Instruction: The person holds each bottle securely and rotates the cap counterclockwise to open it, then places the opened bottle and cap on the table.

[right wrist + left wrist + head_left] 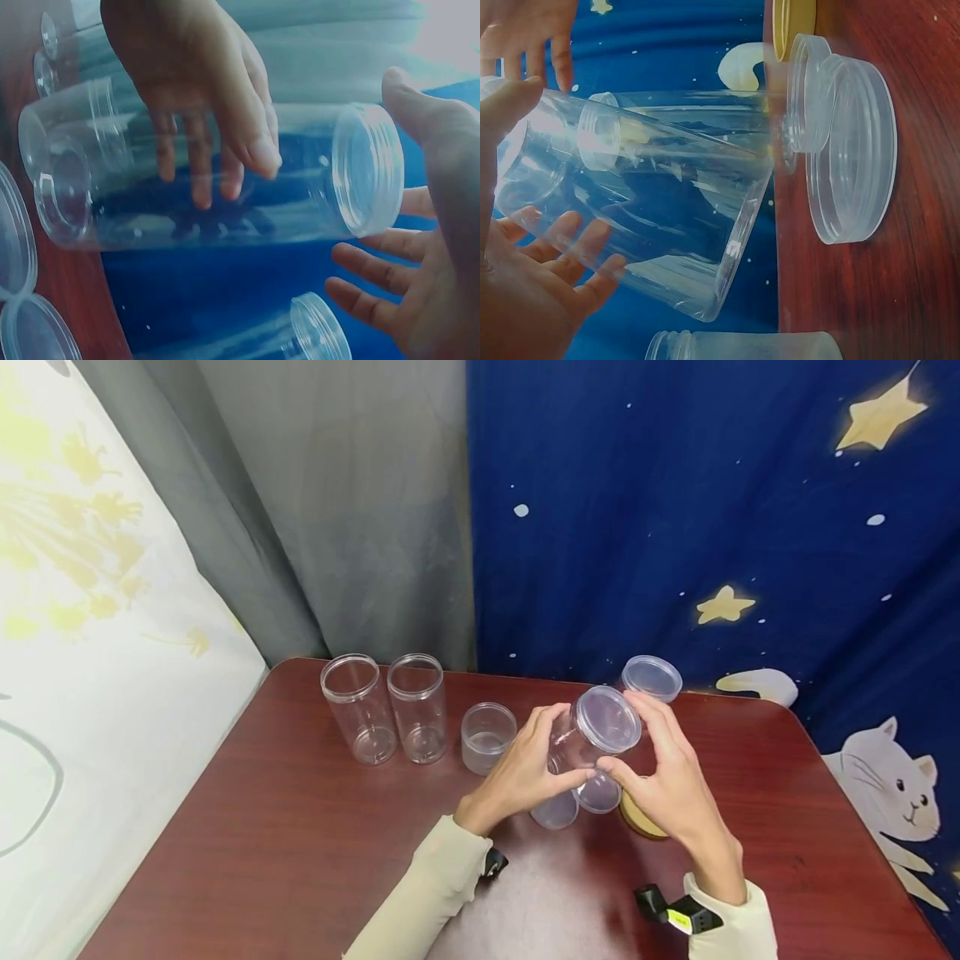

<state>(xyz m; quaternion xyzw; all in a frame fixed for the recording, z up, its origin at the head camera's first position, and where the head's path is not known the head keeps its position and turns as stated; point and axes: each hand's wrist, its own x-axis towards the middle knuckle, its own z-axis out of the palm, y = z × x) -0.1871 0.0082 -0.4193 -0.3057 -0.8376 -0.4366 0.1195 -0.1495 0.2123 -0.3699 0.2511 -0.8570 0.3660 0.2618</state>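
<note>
While the left hand (521,772) grips the held jar (572,747), thumb on one side and fingers on the other, the right hand (671,777) is spread about its lid (609,718), fingers mostly straight; whether they press on it I cannot tell. That jar is up off the tabletop (300,860), tilted with its lidded end towards the head camera, above one loose lid (555,812) and, just beside that, a second lid (599,795). Capping looks roughly half done: the far jar (712,105), upright behind, seems covered too, though how firmly the held one's lid is seated does not show. Remaining, I judge, are the outer jar (356,718) and the inner jar (417,714), both upright and bare-rimmed, side by side at the person's left; the two loose lids would suit them. To their right, a short tub (487,743) also looks uncovered. Partly hidden by the right hand lies a yellow disc (639,818), perhaps another lid.
</note>
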